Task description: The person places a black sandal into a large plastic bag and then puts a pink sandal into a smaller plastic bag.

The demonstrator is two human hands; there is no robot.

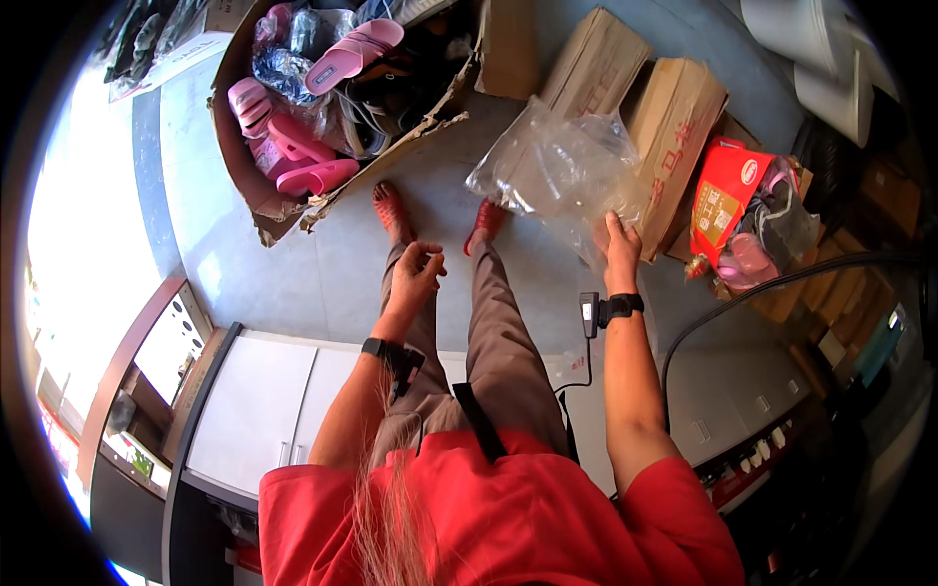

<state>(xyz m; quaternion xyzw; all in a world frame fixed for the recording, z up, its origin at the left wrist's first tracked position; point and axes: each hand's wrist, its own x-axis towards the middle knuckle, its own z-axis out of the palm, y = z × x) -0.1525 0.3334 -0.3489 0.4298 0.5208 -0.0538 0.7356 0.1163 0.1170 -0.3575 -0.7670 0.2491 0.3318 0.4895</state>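
Note:
My right hand [617, 246] grips the lower edge of a crumpled clear plastic bag [557, 168] held out in front of me, above the grey floor. My left hand [417, 271] hangs lower and to the left, fingers curled loosely with fingertips pinched together, nothing visible in it. Both wrists wear black bands; the right one carries a small device with a cable. Below the hands are my grey trousers and my feet in red sandals [392, 209].
A torn cardboard box [256, 190] at upper left holds several pink slippers [354, 51] and bagged items. Closed cardboard boxes [674, 127] lie to the right, beside a red bag [725, 190]. A white cabinet top [256, 405] sits at lower left.

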